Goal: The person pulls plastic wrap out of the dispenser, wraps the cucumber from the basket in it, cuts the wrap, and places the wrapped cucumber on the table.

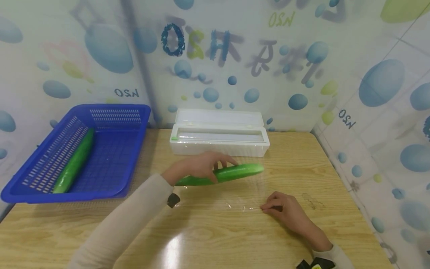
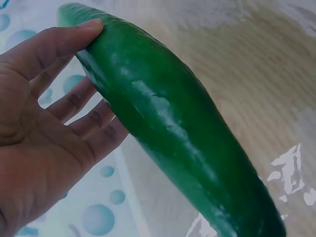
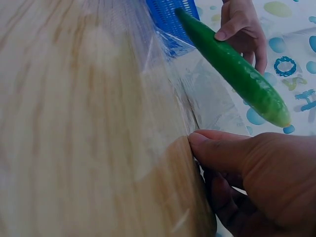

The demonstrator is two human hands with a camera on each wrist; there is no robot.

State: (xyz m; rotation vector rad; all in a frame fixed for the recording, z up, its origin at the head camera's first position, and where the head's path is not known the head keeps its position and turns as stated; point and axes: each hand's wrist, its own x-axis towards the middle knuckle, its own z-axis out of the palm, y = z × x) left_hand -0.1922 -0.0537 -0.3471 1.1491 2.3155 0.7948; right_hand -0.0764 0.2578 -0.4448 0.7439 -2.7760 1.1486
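Observation:
A green cucumber [image 1: 238,171] is gripped by my left hand [image 1: 201,166] between thumb and fingers, above the table and in front of the white box. In the left wrist view the thumb presses one side of the cucumber [image 2: 163,113] and the fingers lie behind it. My right hand [image 1: 285,211] pinches the near right edge of a sheet of clear plastic wrap [image 1: 243,192] between thumb and forefinger. In the right wrist view that wrap [image 3: 168,84] stretches away from the fingertips, and the cucumber [image 3: 237,74] is held above it.
A white plastic wrap dispenser box [image 1: 220,148] with its lid raised stands against the wall at the back. On the left, a blue plastic basket [image 1: 117,195] holds another cucumber [image 1: 75,162]. Patterned sheeting covers the walls behind and to the right of the wooden table [image 1: 215,243].

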